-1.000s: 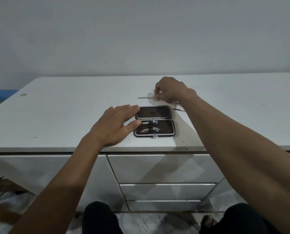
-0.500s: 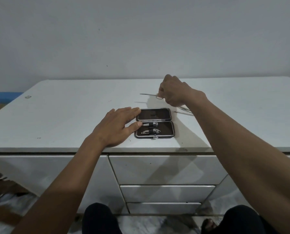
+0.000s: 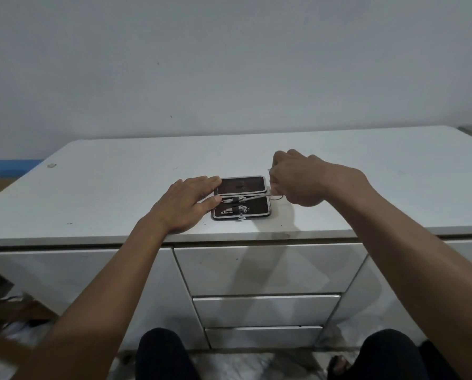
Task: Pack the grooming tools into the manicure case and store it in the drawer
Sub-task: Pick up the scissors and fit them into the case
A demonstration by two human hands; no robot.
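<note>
The manicure case (image 3: 241, 198) lies open and flat on the white cabinet top (image 3: 119, 187), near its front edge and roughly in the middle. Its two dark halves sit one behind the other, the far half (image 3: 240, 185) bare and shiny, the near half (image 3: 254, 211) holding small metal tools. One silvery tool (image 3: 236, 209), possibly a clipper, lies across the near half; another (image 3: 234, 199) lies along the fold between the halves.

The left hand (image 3: 186, 204) rests palm down at the left side of the case, fingers straight and flat, the fingertips touching the far half's left edge and the thumb reaching to the fold. It grips nothing.

The right hand (image 3: 295, 179) is at the right end of the case, fingers curled and pinching a thin metal tool, which looks like small scissors (image 3: 259, 196). The blades point left across the fold, and a ring handle (image 3: 279, 198) shows just below the knuckles. I cannot tell whether the tip touches the case.

Below the top, three white drawers (image 3: 267, 270) are stacked in the middle, all closed. A blue object (image 3: 9, 165) lies off the far left corner. The person's dark-clothed knees (image 3: 163, 352) show at the bottom.
</note>
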